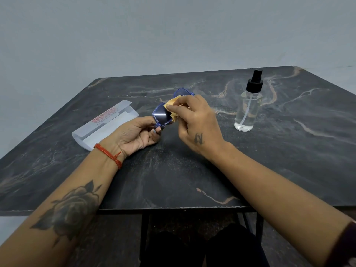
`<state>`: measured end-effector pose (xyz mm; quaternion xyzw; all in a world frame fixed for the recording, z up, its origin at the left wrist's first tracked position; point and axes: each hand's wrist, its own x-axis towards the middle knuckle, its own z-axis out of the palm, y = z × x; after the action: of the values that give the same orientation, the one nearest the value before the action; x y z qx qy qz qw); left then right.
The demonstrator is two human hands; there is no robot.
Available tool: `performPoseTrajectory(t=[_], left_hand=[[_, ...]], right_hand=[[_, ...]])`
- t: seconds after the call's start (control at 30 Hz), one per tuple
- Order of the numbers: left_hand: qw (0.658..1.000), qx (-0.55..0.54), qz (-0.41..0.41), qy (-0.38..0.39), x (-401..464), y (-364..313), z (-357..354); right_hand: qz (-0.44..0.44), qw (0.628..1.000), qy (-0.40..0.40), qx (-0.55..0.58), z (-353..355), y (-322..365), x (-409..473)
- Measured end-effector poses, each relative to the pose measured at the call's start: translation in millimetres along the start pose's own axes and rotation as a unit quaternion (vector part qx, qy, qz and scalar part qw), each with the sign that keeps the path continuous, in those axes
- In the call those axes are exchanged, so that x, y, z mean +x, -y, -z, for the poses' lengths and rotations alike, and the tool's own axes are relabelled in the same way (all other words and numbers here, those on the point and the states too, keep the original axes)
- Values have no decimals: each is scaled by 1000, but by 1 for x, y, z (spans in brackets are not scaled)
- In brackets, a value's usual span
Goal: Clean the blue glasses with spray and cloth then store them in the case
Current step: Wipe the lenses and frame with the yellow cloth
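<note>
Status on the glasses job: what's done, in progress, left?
Done: spraying looks finished, judging by the spray bottle standing apart on the table. In hand: the left hand holds the blue glasses while the right hand rubs them with the yellow cloth. Left: putting them in the open white case.

Your right hand (194, 120) and the yellow cloth (174, 110) cover the middle of the blue glasses (163, 115); the temples cannot be made out. Small print on the white case (105, 125) is illegible. Your left wrist hides the case's near corner.
</note>
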<state>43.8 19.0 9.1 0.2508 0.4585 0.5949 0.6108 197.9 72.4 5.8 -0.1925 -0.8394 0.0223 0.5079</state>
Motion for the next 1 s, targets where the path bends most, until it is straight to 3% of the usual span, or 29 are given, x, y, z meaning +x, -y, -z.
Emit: performPoseTrajectory(t=[0.27,0.47,1.0], left_hand=[[1000,22,-3,-4,0,0,2],[1000,5,-6,6,0,-1,5],[1000,7,5,-6,0,0,2]], right_hand=[[72,995,71,7,-2,11,0],[96,993,53,33,1,9,-2],[7,999,3,-43,0,5,2]])
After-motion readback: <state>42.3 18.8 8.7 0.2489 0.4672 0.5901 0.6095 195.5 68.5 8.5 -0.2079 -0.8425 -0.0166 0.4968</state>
